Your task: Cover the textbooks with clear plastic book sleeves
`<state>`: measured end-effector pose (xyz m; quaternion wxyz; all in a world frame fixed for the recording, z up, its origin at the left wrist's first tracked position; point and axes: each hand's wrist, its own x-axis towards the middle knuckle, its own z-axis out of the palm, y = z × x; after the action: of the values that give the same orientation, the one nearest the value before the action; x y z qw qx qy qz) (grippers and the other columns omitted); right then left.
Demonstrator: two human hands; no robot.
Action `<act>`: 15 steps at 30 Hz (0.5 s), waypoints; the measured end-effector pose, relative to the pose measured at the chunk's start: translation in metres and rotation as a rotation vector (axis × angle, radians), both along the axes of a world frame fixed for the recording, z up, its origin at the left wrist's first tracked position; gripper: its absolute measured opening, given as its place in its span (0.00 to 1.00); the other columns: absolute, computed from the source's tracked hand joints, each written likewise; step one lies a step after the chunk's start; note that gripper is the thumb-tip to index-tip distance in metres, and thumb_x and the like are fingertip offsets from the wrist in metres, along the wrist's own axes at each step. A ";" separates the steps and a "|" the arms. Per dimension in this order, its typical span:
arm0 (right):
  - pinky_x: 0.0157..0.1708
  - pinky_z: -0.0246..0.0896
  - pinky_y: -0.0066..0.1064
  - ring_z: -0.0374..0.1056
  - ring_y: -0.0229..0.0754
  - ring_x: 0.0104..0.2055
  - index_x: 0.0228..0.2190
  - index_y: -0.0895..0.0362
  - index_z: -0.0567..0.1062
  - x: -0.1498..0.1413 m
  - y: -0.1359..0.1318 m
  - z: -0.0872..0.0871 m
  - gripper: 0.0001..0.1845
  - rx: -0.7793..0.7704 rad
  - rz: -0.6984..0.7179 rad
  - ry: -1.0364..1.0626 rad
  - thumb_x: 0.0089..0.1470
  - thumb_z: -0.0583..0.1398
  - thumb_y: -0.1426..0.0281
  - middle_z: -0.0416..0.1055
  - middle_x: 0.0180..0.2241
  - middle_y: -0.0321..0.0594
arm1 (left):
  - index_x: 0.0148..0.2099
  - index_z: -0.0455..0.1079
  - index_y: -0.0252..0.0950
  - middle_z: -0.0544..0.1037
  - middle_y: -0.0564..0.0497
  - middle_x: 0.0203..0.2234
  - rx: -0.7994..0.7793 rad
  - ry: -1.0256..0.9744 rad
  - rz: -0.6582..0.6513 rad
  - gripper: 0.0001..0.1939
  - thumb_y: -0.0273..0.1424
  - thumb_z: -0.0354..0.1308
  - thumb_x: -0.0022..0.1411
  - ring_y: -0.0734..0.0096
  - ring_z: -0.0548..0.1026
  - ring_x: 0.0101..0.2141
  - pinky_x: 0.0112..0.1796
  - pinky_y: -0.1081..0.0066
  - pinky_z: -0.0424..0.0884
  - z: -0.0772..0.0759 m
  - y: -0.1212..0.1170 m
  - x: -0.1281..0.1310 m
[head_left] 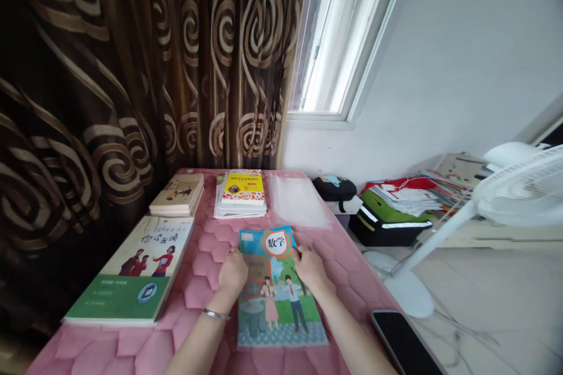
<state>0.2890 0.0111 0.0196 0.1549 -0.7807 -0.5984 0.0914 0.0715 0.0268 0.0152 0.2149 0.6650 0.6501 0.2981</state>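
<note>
Blue-and-green rectangular paper textbook (281,299) lying flat, cover up, on pink quilted padded cover (200,293), between both hands.

Long axis runs away from the person, between the forearms. Left hand (233,271) at left edge, fingers curled; right hand (309,268) at right edge, fingers bent. Both at its far half, about equally near. Can't tell if either pinches the edge.
</note>
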 end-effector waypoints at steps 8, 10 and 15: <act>0.36 0.61 0.31 0.75 0.50 0.43 0.39 0.62 0.76 0.000 0.007 0.002 0.19 -0.055 -0.035 0.006 0.65 0.51 0.63 0.78 0.36 0.52 | 0.52 0.68 0.24 0.77 0.28 0.41 -0.090 0.077 0.088 0.20 0.30 0.43 0.66 0.48 0.78 0.43 0.39 0.59 0.74 -0.001 0.000 0.009; 0.36 0.61 0.32 0.75 0.51 0.43 0.39 0.63 0.76 -0.002 0.006 0.002 0.20 -0.061 -0.043 0.000 0.65 0.50 0.63 0.78 0.36 0.53 | 0.55 0.65 0.22 0.78 0.29 0.42 -0.088 0.067 0.076 0.20 0.26 0.42 0.66 0.52 0.79 0.43 0.40 0.62 0.74 0.001 0.000 0.012; 0.38 0.62 0.33 0.74 0.52 0.45 0.44 0.64 0.75 -0.018 0.007 0.004 0.22 -0.054 -0.051 -0.001 0.66 0.48 0.62 0.78 0.40 0.56 | 0.64 0.53 0.20 0.78 0.31 0.43 -0.059 0.032 0.056 0.26 0.23 0.41 0.65 0.59 0.79 0.44 0.41 0.68 0.72 0.004 0.007 -0.001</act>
<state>0.2711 0.0182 0.0235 0.1359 -0.7996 -0.5758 0.1032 0.0707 0.0341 0.0192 0.2156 0.6448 0.6803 0.2738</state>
